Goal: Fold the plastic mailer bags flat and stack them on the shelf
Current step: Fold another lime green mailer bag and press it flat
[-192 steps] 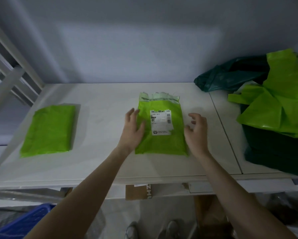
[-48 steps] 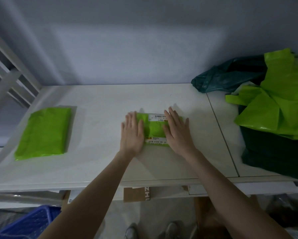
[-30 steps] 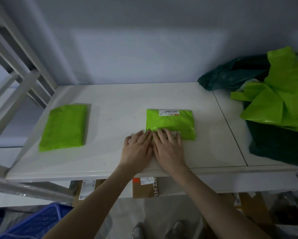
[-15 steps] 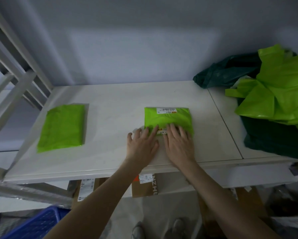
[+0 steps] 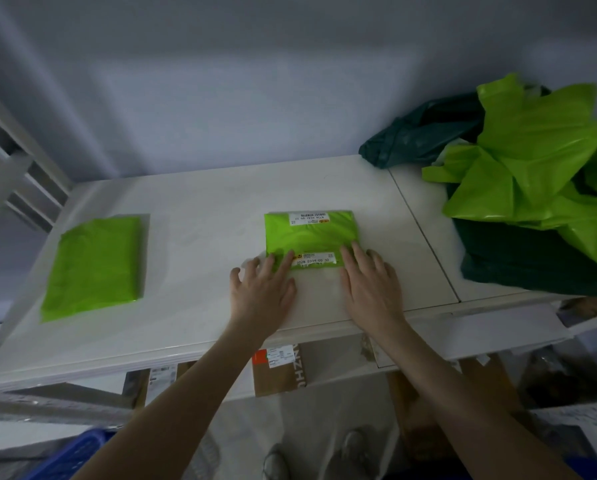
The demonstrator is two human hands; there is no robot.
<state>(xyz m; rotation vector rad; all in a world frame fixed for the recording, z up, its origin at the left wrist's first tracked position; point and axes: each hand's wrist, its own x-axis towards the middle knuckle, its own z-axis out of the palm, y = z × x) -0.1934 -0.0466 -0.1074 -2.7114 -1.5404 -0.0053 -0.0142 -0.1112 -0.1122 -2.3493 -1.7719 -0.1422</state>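
A folded light-green mailer bag point(image 5: 309, 235) with white label strips lies flat in the middle of the white shelf point(image 5: 203, 209). My left hand point(image 5: 260, 292) lies flat on the shelf, its fingertips pressing the bag's near left edge. My right hand point(image 5: 371, 287) lies flat too, fingertips on the bag's near right corner. Another folded green mailer point(image 5: 94, 266) rests at the shelf's left end. A loose pile of unfolded light-green bags point(image 5: 532, 168) and dark-green bags point(image 5: 418, 133) sits at the right.
A white slatted frame point(image 5: 10, 181) rises at the left. Cardboard boxes point(image 5: 279, 370) sit under the shelf, and a blue crate point(image 5: 68, 459) is at the bottom left. A seam point(image 5: 425, 233) divides the shelf near the pile. The wall is close behind.
The bag has gone from a tall unfolded sheet to a small folded rectangle. In the last second my hands slid apart along its near edge, left to the left, right to the right.
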